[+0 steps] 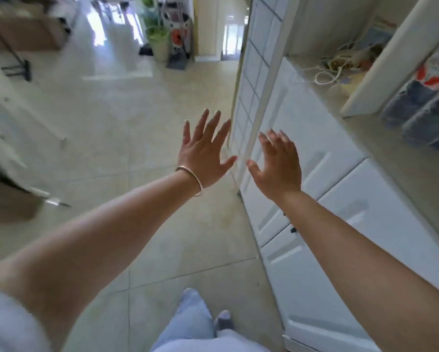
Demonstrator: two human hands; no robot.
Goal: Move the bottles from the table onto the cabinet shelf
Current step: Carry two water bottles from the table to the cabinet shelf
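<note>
Bottles (427,97) stand on the cabinet shelf (380,138) at the right edge of the frame, dark-bodied with red and white labels whose writing is too blurred to read. They are well apart from both hands, up and to the right of them. The left hand (205,151) is raised in the middle of the frame, fingers straight and spread, holding nothing, with a thin bangle (191,180) on its wrist. The right hand (279,166) is just beside it, also splayed and empty, in front of the white cabinet doors (322,153). Both forearms stretch forward from the lower corners. A tangle of white cords (337,67) lies on the shelf's far left compartment.
</note>
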